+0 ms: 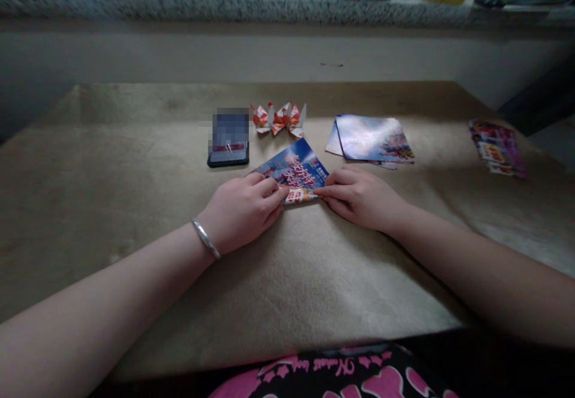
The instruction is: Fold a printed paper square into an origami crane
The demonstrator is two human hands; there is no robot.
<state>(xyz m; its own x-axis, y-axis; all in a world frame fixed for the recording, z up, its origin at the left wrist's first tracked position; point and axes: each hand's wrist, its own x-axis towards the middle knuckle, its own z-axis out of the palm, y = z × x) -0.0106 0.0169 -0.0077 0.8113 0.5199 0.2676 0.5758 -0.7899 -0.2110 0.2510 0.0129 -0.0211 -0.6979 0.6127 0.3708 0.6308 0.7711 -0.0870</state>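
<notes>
A blue printed paper sheet (294, 169) with red and white lettering lies on the tan table (135, 176), its near edge folded up. My left hand (242, 209), with a silver bangle at the wrist, has its fingers curled and pressed on the sheet's near left edge. My right hand (357, 197) pinches the folded near right edge between thumb and fingers. Both hands are closed on the paper.
A dark phone (229, 137) lies just beyond my left hand. Folded red-and-white paper figures (278, 118) stand behind the sheet. A stack of blue printed sheets (372, 139) lies to the right, and a pink leaflet (496, 146) lies at the far right. A stone ledge (269, 6) holds assorted items.
</notes>
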